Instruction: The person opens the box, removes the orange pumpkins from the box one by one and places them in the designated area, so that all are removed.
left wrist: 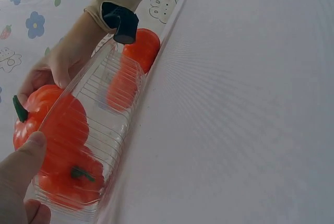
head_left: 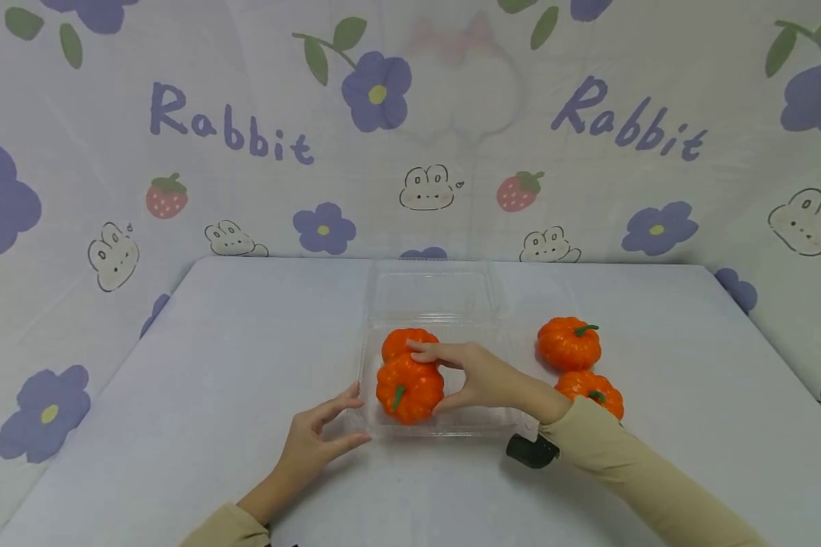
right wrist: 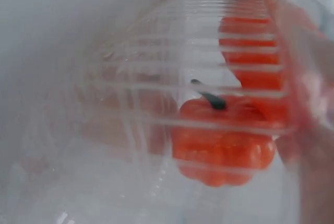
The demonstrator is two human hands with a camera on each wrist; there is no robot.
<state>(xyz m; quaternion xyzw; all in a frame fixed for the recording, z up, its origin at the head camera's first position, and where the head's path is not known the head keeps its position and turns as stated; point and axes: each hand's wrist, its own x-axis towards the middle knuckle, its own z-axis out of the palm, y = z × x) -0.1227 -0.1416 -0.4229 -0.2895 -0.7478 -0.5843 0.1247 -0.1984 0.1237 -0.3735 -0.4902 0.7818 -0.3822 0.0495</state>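
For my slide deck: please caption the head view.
Right hand grips a round, ribbed orange pumpkin at an open, clear plastic box holding another; left hand by the box's edge.

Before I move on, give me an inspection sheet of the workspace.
Surface: white tabletop.
Job's things: open clear container; back pumpkin inside; front pumpkin gripped over the base, seating unclear; far loose pumpkin and near loose pumpkin right of the container.
Clutter: nothing seen.
Hands: right hand grips the front pumpkin; left hand is at the container's near left corner.
Cables: nothing seen.
Surroundings: cloth backdrop printed with flowers, rabbits and strawberries.
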